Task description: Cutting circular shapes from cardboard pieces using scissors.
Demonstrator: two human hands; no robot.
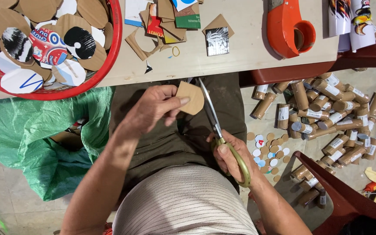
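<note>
Pale tabletop [249, 48] runs across the upper part of the view, tiled floor [5, 196] below, person seated and seen from above over dark trousers and a striped shirt. Green plastic sack [35, 135] slumps at the left beside the knee, partly under the table edge. Red basket [109, 52] sits on the table's left end, heaped with oval card cutouts [79, 41], brown, white and printed. Heap of brown cardboard tubes [327, 117] lies on the floor at right, many with white labels; small round discs [268, 150] are scattered just beside it, near the right knee. Dark red chair [340, 196] pokes in at bottom right. Orange tape dispenser [288, 28] stands on the table's right part, rolled printed sheets [353, 19] next to it. Card scraps [162, 24] pile near the table's middle, a small square black-and-white piece [217, 40] beside them.

Scissors [214, 122], long steel blades and yellow-green handles, point up toward the table edge, blades closed or nearly so, touching the right edge of the brown card piece [191, 98]. Right hand [231, 159] is closed through the scissor handles, thumb in the upper loop. Left hand [153, 109] pinches the card piece between thumb and fingers, holding it over the lap just below the table edge.
</note>
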